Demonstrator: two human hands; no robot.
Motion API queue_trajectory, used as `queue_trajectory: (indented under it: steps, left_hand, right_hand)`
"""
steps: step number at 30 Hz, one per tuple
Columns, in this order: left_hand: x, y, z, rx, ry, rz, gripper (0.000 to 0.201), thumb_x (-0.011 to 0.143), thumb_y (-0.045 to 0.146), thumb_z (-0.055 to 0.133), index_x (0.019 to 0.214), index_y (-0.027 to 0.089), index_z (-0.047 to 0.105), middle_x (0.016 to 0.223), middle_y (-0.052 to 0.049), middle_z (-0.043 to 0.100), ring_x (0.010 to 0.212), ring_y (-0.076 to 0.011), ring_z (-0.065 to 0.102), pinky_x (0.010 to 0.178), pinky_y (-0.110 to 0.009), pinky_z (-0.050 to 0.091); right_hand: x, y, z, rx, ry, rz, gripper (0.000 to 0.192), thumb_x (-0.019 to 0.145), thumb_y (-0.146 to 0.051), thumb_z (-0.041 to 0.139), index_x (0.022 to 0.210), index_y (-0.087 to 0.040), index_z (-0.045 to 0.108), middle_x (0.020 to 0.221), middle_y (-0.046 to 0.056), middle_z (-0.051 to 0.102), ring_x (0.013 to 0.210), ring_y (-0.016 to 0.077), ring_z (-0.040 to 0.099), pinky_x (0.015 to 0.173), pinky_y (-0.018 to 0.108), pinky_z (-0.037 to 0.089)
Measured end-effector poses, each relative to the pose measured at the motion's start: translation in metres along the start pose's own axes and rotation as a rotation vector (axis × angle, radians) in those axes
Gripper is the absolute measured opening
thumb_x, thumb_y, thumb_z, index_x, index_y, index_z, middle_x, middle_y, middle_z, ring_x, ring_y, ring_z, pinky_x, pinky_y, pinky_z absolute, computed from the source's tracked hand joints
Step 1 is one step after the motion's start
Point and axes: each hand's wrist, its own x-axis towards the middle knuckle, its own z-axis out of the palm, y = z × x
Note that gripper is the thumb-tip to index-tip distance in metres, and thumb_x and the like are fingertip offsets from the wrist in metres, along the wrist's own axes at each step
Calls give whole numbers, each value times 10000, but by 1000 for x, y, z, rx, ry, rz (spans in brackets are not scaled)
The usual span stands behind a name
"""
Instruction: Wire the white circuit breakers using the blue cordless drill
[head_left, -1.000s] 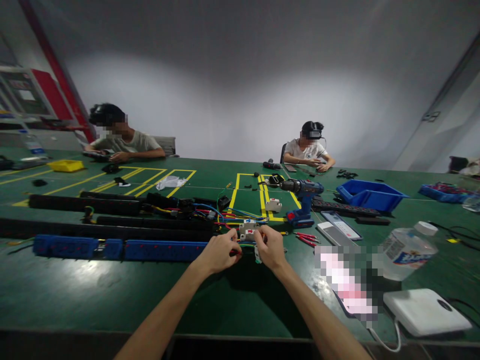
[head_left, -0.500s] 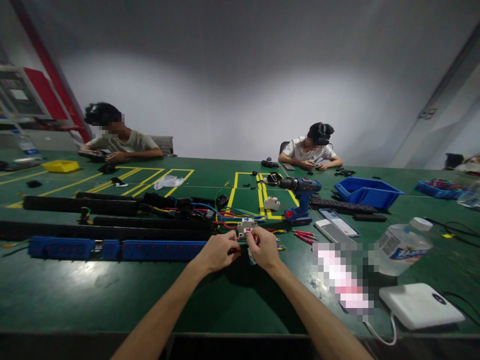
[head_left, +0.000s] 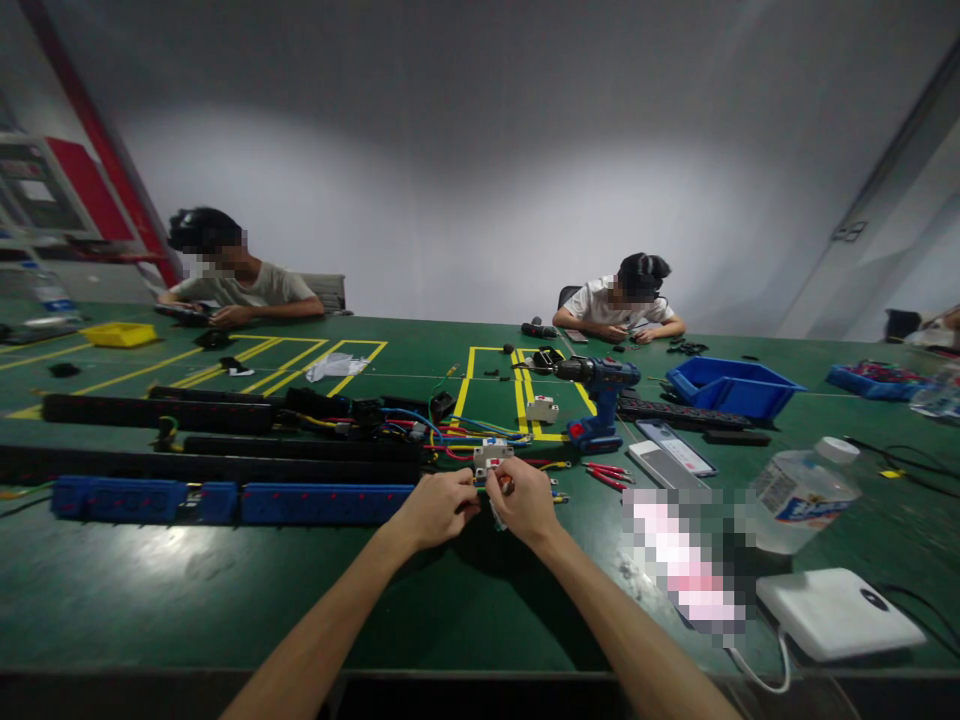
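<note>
Both hands pinched together at 12 o'clock: left hand (head_left: 439, 508) and right hand (head_left: 525, 500) grip a small white breaker (head_left: 489, 458) w/ wires (head_left: 450, 432). Risk: a wire slips out if grip eases.

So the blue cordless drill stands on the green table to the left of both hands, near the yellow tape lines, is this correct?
Not quite. In the head view the blue cordless drill stands on the green table to the right of both hands, the left hand and the right hand, near the yellow tape lines.
</note>
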Motion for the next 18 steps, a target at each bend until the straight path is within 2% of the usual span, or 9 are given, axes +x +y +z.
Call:
queue_trajectory:
  steps: [3,9,18]
  left_hand:
    - [0,0,-1,-15,-2,-9,136,902,303,597,879,245,718,980,-16,656,857,-172,637,719,-276,439]
    - [0,1,-6,-17,3,-59,148,888,331,618,836,237,719,956,-14,650,802,-161,627,681,-269,421]
    - [0,-2,-6,-78,0,-54,156,890,342,621,877,254,749,979,-4,679,815,-155,634,715,-261,430]
  right_hand:
    - [0,0,1,-63,18,2,227,882,-348,668,703,-217,618,717,4,663,684,138,592,646,248,347]
    - [-1,2,1,-98,-50,-30,246,820,-437,769,764,-227,653,779,5,682,726,154,610,649,250,348]
    - [-1,-2,-1,-151,-41,-85,275,986,-357,552,764,-218,638,770,10,679,704,129,608,631,257,315]
